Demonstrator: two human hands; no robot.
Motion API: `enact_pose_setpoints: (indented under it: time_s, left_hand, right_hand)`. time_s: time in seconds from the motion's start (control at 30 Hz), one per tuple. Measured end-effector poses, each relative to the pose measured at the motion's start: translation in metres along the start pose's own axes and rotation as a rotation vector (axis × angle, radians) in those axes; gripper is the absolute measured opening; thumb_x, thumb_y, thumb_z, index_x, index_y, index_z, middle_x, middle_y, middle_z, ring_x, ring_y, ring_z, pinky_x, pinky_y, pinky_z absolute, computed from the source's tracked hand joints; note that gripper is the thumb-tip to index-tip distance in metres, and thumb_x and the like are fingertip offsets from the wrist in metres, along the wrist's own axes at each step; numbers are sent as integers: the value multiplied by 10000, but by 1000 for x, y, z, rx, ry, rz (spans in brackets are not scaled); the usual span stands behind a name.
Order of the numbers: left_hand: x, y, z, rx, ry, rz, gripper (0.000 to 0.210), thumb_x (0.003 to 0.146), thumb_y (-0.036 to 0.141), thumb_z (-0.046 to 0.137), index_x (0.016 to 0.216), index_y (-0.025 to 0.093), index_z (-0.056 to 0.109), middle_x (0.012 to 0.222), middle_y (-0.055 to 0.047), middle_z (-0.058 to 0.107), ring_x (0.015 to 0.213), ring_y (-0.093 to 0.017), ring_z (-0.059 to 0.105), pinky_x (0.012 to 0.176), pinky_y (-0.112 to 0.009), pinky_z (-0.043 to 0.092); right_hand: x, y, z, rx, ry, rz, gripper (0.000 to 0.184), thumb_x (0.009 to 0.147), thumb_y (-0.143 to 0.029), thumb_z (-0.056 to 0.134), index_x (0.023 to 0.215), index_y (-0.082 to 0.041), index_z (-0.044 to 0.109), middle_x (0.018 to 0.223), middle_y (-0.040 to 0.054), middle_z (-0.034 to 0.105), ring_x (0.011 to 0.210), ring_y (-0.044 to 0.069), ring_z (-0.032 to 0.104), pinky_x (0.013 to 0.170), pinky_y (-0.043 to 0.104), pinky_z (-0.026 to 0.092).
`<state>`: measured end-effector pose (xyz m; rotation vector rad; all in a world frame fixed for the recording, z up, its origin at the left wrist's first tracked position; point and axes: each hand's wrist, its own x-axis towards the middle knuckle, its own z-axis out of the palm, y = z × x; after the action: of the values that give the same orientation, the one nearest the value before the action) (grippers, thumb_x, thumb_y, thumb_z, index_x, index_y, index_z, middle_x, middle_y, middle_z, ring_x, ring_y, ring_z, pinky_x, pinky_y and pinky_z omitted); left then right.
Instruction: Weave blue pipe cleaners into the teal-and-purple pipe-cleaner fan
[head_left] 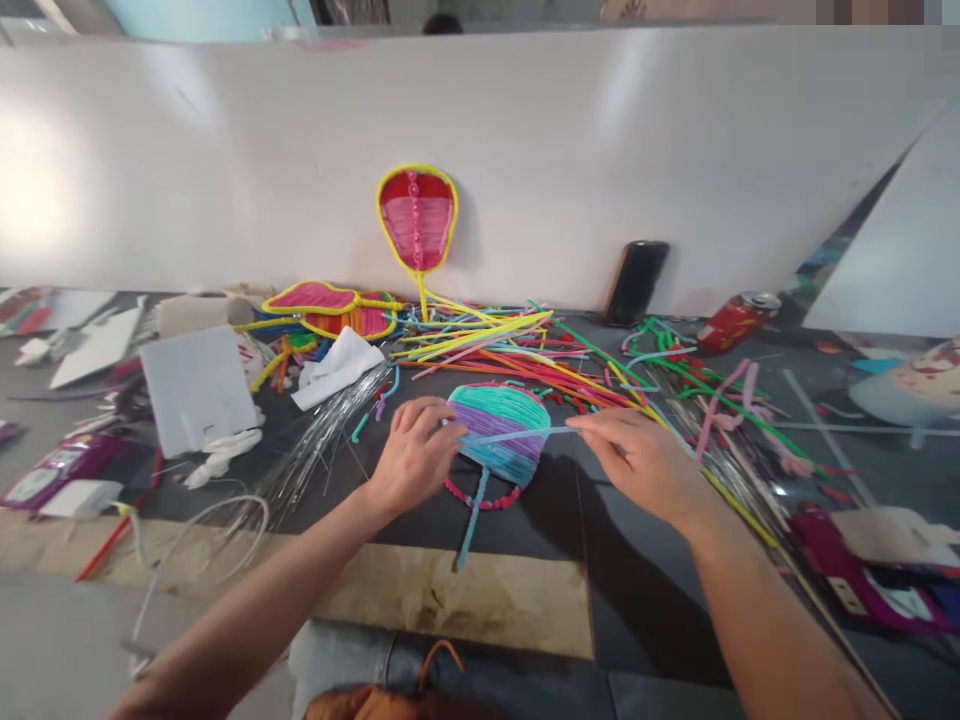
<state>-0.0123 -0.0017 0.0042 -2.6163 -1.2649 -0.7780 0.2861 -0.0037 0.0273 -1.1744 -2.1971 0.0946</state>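
A light blue pipe cleaner (517, 436) stretches nearly level between my two hands. My right hand (634, 455) pinches its right end between thumb and fingertips. At the left edge of a round pipe-cleaner fan (510, 415), the curled fingers of my left hand (412, 450) close on the pipe cleaner's other end; whether they also grip the fan's rim is hidden. Teal, purple and blue rows fill most of the fan, inside a pink-red rim. Its lower part is unfilled, and a blue stem (471, 520) points down toward me.
Loose coloured pipe cleaners (480, 335) lie behind the fan. A finished pink fan with yellow edging (418, 225) leans on the white board (300, 150). Silver wires (319, 430) lie left. A phone (636, 283) and red can (739, 322) stand at back right; purple glue guns (862, 570) lie at the sides.
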Motion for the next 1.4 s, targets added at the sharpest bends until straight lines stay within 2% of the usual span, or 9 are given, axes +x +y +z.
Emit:
enact_pose_setpoints:
  time_s: [0.17, 0.3, 0.47, 0.6, 0.7, 0.83, 1.0, 1.27, 1.4]
  left_hand:
    - [-11, -8, 19, -40, -329, 112, 448, 911, 404, 431, 1327, 247, 479, 1400, -64, 477, 1367, -254, 287, 1117, -464, 204]
    - [-15, -2, 21, -4, -435, 151, 705, 852, 652, 321, 1421, 236, 334, 1451, -88, 406, 1377, -255, 270, 1131, -462, 109]
    - [-15, 15, 10, -41, -429, 112, 726, 802, 707, 339, 1331, 228, 471, 1341, -124, 530, 1232, -309, 443, 1047, -529, 239]
    - [-11, 17, 5, -90, -386, 78, 442, 895, 443, 459, 1279, 234, 522, 1261, -116, 574, 1113, -262, 524, 974, -468, 350]
    - [-13, 12, 9, -63, -371, 76, 432, 900, 403, 461, 1305, 259, 500, 1344, -94, 518, 1258, -287, 418, 1082, -530, 203]
    - [-19, 8, 16, -75, -432, 166, 728, 850, 647, 331, 1427, 203, 320, 1448, -125, 401, 1351, -292, 312, 1123, -548, 33]
    - [-21, 10, 17, -87, -467, 176, 843, 815, 712, 251, 1438, 145, 280, 1467, -149, 355, 1363, -283, 296, 1119, -548, -27]
    - [-18, 10, 16, -72, -448, 182, 807, 806, 711, 292, 1409, 178, 347, 1437, -156, 406, 1346, -305, 328, 1095, -618, -4]
    - [-16, 5, 11, -117, -423, 252, 648, 837, 648, 366, 1350, 259, 434, 1418, -106, 449, 1343, -283, 341, 1103, -610, -2]
  right_hand:
    - [-5, 10, 35, -31, 246, 134, 290, 908, -173, 404, 1099, -221, 618, 945, 85, 683, 865, 212, 654, 774, 362, 537]
    - [-10, 6, 51, -143, 149, 73, 371, 895, -128, 384, 1196, -239, 571, 865, 71, 670, 810, 231, 622, 732, 381, 521]
    - [-12, 7, 45, -337, 83, 70, 413, 860, -76, 396, 1206, -207, 580, 879, 102, 655, 836, 263, 584, 781, 431, 490]
    - [-12, 14, 42, -373, 115, 157, 430, 858, -101, 427, 1251, -223, 551, 1086, 134, 628, 1040, 316, 535, 908, 537, 431]
    - [-9, 5, 45, -299, 56, 114, 401, 871, -129, 448, 1254, -206, 540, 1210, 137, 579, 1190, 321, 455, 984, 552, 393]
    - [-11, -21, 56, -157, -186, -85, 379, 907, -220, 454, 1280, -176, 513, 1303, 121, 541, 1305, 285, 375, 1042, 494, 382]
    - [-22, -37, 64, -97, -467, -216, 698, 882, -542, 438, 1419, -110, 325, 1457, 165, 363, 1375, 318, 254, 1082, 547, 290]
    - [-23, -34, 64, -107, -546, -198, 728, 890, -568, 397, 1432, -94, 290, 1484, 162, 300, 1388, 313, 222, 1103, 559, 224]
    - [-21, -29, 62, -71, -576, -206, 727, 901, -574, 363, 1439, -95, 268, 1495, 146, 279, 1401, 292, 186, 1118, 542, 194]
